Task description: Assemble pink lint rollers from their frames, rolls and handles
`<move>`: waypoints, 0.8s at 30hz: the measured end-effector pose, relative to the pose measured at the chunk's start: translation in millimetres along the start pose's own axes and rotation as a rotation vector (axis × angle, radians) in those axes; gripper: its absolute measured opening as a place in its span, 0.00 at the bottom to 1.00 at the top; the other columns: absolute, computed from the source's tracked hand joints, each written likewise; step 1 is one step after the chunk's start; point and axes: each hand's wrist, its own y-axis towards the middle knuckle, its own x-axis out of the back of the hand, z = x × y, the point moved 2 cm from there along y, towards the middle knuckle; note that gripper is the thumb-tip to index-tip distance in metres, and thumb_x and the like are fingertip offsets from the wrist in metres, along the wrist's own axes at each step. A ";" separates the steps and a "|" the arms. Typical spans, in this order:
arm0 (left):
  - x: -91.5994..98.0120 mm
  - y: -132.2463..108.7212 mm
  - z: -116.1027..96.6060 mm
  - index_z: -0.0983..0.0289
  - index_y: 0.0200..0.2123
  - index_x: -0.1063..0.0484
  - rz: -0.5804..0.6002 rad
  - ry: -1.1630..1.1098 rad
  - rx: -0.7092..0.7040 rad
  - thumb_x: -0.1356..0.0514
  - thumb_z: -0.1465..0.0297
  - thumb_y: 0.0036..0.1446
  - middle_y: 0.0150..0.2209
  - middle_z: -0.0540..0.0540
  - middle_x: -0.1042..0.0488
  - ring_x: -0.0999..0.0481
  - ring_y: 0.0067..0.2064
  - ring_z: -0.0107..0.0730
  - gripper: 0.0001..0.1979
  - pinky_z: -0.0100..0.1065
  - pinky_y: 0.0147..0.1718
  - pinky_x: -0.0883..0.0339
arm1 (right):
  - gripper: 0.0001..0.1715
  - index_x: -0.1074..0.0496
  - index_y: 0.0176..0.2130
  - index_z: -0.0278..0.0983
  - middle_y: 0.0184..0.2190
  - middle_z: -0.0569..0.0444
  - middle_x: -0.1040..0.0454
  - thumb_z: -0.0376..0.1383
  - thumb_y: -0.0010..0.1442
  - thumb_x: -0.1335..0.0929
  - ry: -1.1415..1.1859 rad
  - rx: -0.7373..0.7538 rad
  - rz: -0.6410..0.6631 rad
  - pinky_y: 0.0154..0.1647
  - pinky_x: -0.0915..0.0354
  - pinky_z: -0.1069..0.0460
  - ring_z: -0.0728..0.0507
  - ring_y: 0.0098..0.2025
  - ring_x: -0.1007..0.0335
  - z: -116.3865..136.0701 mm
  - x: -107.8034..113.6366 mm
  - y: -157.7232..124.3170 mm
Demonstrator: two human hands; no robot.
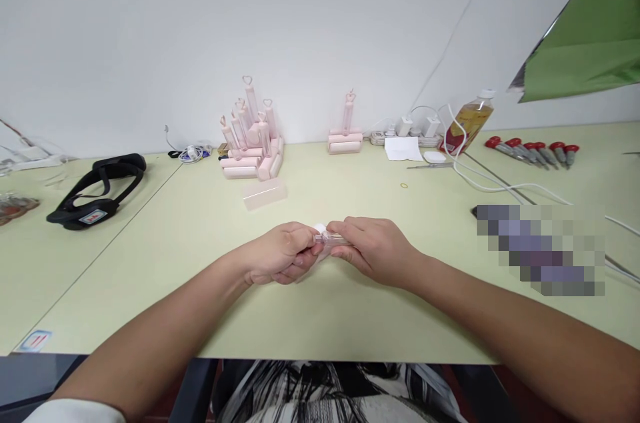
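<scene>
My left hand (280, 253) and my right hand (373, 248) meet over the middle of the pale green table (320, 316), both closed around one small pale pink and clear plastic piece (325, 237). Its white end shows between my thumbs; most of it is hidden by my fingers. A clear pink cover (265, 194) lies on the table just beyond my hands. Further back stands a pile of pink lint rollers (253, 143) with heart-topped handles, and one single pink lint roller (346, 133) stands upright to its right.
A black headset (97, 189) lies at the left. At the back right are a white power strip (407, 131), a sheet of paper (403, 148), a bottle of yellow liquid (467, 119), white cables (500, 179) and several red-handled screwdrivers (533, 151). A green sheet (585, 36) hangs at the upper right.
</scene>
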 end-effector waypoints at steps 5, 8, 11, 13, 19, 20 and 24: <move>-0.6 -6.3 -5.0 0.62 0.24 0.42 0.008 0.011 0.052 0.49 0.66 0.57 0.17 0.43 0.50 0.57 0.15 0.18 0.11 0.22 0.10 0.63 | 0.25 0.31 0.48 0.35 0.35 0.47 0.23 0.50 0.69 0.44 0.145 -0.012 0.034 0.33 0.39 0.51 0.44 0.34 0.30 2.0 3.7 1.9; 1.0 -10.3 -7.4 0.63 0.29 0.35 0.011 0.021 0.036 0.51 0.63 0.58 0.16 0.43 0.49 0.58 0.14 0.20 0.12 0.25 0.10 0.64 | 0.23 0.31 0.47 0.36 0.37 0.49 0.25 0.49 0.69 0.43 0.380 -0.084 0.066 0.35 0.38 0.52 0.45 0.35 0.30 1.9 7.9 4.1; 8.1 -10.6 -11.2 0.64 0.32 0.32 -0.156 0.221 -0.212 0.54 0.63 0.60 0.18 0.46 0.43 0.50 0.16 0.23 0.15 0.27 0.15 0.54 | 0.21 0.31 0.44 0.37 0.35 0.53 0.27 0.49 0.69 0.42 0.586 -0.155 0.076 0.35 0.39 0.54 0.48 0.33 0.33 0.0 10.8 5.3; 13.9 -9.2 -12.6 0.64 0.32 0.32 -0.405 0.523 -0.407 0.53 0.65 0.60 0.23 0.49 0.36 0.38 0.24 0.28 0.13 0.29 0.23 0.44 | 0.21 0.31 0.42 0.37 0.34 0.54 0.29 0.49 0.69 0.42 0.672 -0.180 0.076 0.34 0.40 0.54 0.48 0.32 0.35 -1.4 10.9 5.2; 14.7 5.1 6.4 0.63 0.45 0.31 -0.517 1.144 -0.252 0.45 0.55 0.57 0.41 0.59 0.28 0.28 0.39 0.42 0.20 0.36 0.34 0.37 | 0.23 0.31 0.39 0.36 0.32 0.53 0.31 0.50 0.68 0.42 0.814 -0.250 0.097 0.32 0.41 0.54 0.49 0.31 0.37 -4.0 5.0 2.4; 14.5 6.7 10.0 0.62 0.47 0.32 -0.485 1.147 -0.203 0.42 0.55 0.54 0.42 0.58 0.28 0.27 0.38 0.42 0.22 0.35 0.33 0.37 | 0.23 0.31 0.40 0.36 0.32 0.54 0.31 0.50 0.68 0.42 0.815 -0.250 0.096 0.31 0.41 0.54 0.49 0.30 0.38 -4.5 4.3 2.2; 22.2 10.8 14.2 0.60 0.45 0.31 -0.422 0.932 -0.121 0.36 0.59 0.48 0.38 0.55 0.26 0.26 0.34 0.40 0.22 0.33 0.28 0.38 | 0.19 0.29 0.43 0.36 0.26 0.58 0.34 0.48 0.66 0.37 0.716 -0.262 0.107 0.28 0.45 0.55 0.50 0.26 0.41 -7.3 3.1 2.0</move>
